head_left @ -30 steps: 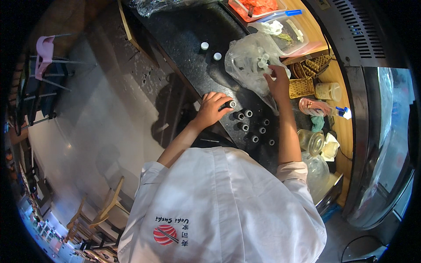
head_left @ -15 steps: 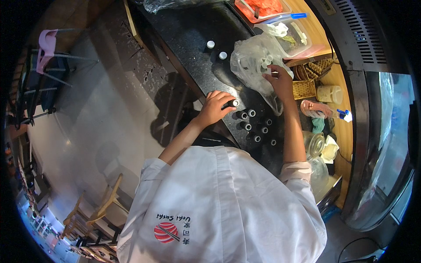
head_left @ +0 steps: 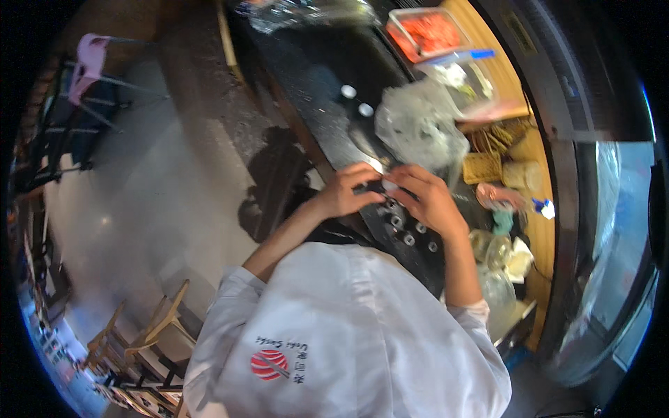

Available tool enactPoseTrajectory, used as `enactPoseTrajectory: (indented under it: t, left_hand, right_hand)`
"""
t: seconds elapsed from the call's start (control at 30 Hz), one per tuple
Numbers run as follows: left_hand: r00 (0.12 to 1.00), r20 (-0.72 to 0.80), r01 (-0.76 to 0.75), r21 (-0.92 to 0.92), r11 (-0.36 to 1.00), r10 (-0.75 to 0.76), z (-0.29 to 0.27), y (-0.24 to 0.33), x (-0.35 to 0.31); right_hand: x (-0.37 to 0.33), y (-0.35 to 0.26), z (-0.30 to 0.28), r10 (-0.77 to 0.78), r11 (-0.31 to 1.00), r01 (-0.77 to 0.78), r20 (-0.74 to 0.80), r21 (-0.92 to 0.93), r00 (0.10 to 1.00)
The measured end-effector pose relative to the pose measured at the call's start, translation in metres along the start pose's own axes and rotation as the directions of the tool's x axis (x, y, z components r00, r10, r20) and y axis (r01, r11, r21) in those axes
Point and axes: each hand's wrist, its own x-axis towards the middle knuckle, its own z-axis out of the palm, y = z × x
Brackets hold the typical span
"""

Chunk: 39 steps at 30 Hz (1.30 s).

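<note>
My left hand (head_left: 348,191) is closed around a small dark bottle, mostly hidden by the fingers and blurred. Opposite it, my right hand (head_left: 428,200) pinches a white cap (head_left: 389,184) at the bottle's mouth; whether the cap sits on it I cannot tell. Just below the hands, several open dark bottles (head_left: 409,240) with pale rims stand on the black counter (head_left: 327,125). Farther up the counter are two bottles with white caps (head_left: 348,91). A clear plastic bag (head_left: 418,129) with white caps inside lies beyond my right hand.
At the far right are a tub of orange-red food (head_left: 433,35) and a clear container (head_left: 477,87). Along the right edge stand a wicker basket (head_left: 482,168), a lidded tub (head_left: 523,177), a pink bottle (head_left: 500,198) and glass jars (head_left: 496,252). A pink chair (head_left: 89,66) is at left.
My right hand has come from the plastic bag to my left hand, bringing a white cap to the bottle. The whole view has shifted slightly.
</note>
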Motion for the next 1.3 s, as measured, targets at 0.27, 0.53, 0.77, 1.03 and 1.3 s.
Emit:
enactPoseTrajectory:
  t: [0.27, 0.53, 0.77, 1.03, 1.3]
  left_hand:
    - [0.908, 0.363, 0.389, -0.537, 0.749, -0.211, -0.030, 0.037, 0.018]
    - [0.898, 0.381, 0.426, -0.880, 0.211, -0.220, -0.033, 0.055, 0.020]
    - [0.962, 0.233, 0.273, -0.867, 0.418, -0.145, -0.031, 0.056, 0.020]
    - [0.906, 0.277, 0.364, -0.896, 0.255, -0.320, -0.028, 0.080, 0.019]
    - [0.817, 0.572, 0.562, -0.819, -0.118, -0.080, -0.033, 0.093, 0.012]
  right_hand:
    - [0.037, -0.066, -0.047, -0.226, 0.973, 0.229, 0.087, -0.033, 0.970]
    - [0.052, -0.104, -0.061, -0.392, 0.909, 0.411, 0.194, -0.072, 0.899]
    - [0.062, -0.117, -0.062, -0.406, 0.883, 0.439, 0.199, -0.165, 0.892]
    - [0.064, -0.116, -0.063, -0.475, 0.829, 0.519, 0.230, -0.208, 0.850]
    - [0.060, -0.137, -0.071, -0.474, 0.819, 0.558, 0.396, -0.130, 0.787]
